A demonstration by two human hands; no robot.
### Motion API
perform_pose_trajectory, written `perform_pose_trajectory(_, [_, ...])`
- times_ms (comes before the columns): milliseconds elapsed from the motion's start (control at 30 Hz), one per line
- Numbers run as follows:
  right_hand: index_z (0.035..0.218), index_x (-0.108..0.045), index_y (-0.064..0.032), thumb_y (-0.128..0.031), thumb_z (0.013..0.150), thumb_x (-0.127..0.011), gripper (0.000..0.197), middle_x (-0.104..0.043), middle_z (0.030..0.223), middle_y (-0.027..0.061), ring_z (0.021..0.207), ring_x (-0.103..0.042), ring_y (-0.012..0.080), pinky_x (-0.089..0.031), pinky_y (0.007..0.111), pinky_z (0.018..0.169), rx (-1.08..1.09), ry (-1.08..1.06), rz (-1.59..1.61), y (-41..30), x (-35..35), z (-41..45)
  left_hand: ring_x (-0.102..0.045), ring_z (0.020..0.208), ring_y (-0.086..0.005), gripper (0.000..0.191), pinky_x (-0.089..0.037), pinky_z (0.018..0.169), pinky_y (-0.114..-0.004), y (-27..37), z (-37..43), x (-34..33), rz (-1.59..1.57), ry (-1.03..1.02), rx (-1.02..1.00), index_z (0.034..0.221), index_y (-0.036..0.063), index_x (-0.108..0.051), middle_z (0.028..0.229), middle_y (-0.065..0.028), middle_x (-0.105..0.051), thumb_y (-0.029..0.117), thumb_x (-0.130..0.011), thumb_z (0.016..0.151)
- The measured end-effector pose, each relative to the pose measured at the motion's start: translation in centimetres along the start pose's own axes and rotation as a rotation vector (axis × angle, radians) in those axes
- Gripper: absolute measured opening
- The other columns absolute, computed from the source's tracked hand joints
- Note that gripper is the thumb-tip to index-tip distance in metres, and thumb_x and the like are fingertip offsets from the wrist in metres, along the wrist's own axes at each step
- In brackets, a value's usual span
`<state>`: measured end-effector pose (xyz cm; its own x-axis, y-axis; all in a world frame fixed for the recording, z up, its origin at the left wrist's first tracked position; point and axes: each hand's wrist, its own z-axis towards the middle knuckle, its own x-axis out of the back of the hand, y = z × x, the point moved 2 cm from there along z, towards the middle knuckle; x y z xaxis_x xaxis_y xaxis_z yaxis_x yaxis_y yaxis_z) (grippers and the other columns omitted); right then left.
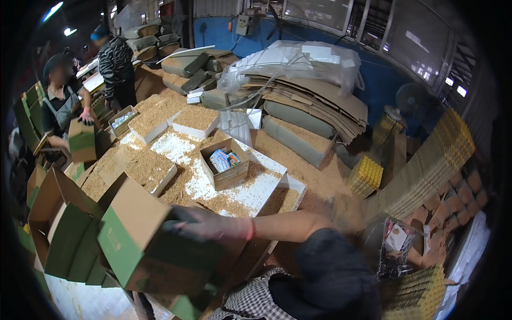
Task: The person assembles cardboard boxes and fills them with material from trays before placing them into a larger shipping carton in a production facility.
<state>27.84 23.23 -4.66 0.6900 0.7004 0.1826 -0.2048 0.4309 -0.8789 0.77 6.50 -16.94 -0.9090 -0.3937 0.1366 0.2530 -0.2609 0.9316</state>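
Note:
My right hand [200, 224], in a thin glove with dark fingertips, grips the upper edge of a green and brown cardboard box [138, 216]; both hand and box are slightly blurred. The box is tilted, and its underside is hidden. My left hand is out of view. Nested open green cartons [72, 240] stand just left of the box. Beyond it, loose wood shavings [156, 166] lie over a white table surface [256, 188]. A small open carton [230, 176] there holds blue and white packets [220, 160].
Shallow white trays [196, 122] of shavings stand farther back. Stacked flat cardboard [316, 96] lies beyond them, with yellow egg-tray stacks [432, 160] at right. At left, a co-worker [60, 96] touches another green carton [82, 140]; a second person [116, 64] stands behind.

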Motion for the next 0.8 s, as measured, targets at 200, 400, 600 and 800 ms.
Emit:
perform_pose_trajectory(200, [0.109,-0.042,-0.0012,-0.023,0.077,-0.055,0.041,-0.051,0.071,0.0103,0.055,-0.053,0.0230,-0.037,0.035,0.048,0.527,-0.255,-0.742,0.5,-11.9,2.4,-0.050,0.106,-0.0240,0.050,-0.036,0.097,-0.035,-8.6,-3.5,4.0,-0.205,0.152,0.319,0.128,0.0022,-0.038,0.123,-0.0135,-0.049,0.036,-0.037,0.092])
perform_pose_trajectory(400, [0.119,-0.052,-0.0027,-0.014,0.079,-0.048,0.042,-0.055,0.108,0.0234,0.091,-0.057,0.0355,-0.047,0.039,0.070,0.343,-1.166,-0.521,4.4,-14.1,2.9,-0.044,0.110,-0.0243,0.050,-0.030,0.099,-0.034,-1.4,-1.9,0.4,-0.483,0.356,0.384,0.130,0.0023,-0.035,0.127,-0.0129,-0.043,0.028,-0.040,0.087])
perform_pose_trajectory(600, [0.108,-0.048,-0.0013,-0.024,0.085,-0.045,0.033,-0.048,0.104,0.0148,0.095,-0.047,0.0319,-0.036,0.039,0.081,0.184,-0.436,-0.093,15.4,6.5,14.4,-0.027,0.129,-0.0274,0.060,-0.021,0.105,-0.033,5.7,2.9,-3.6,0.264,0.328,0.554,0.137,0.0050,-0.023,0.140,-0.0144,-0.029,0.026,-0.049,0.088])
perform_pose_trajectory(800, [0.128,-0.036,0.0041,-0.029,0.091,-0.042,0.049,-0.032,0.136,0.0143,0.123,-0.033,0.0327,-0.025,0.033,0.102,-0.542,0.952,-0.689,36.1,36.0,16.2,-0.027,0.127,-0.0275,0.063,-0.021,0.104,-0.033,4.0,3.6,-4.3,0.219,0.500,0.728,0.136,0.0051,-0.023,0.138,-0.0142,-0.029,0.027,-0.050,0.083])
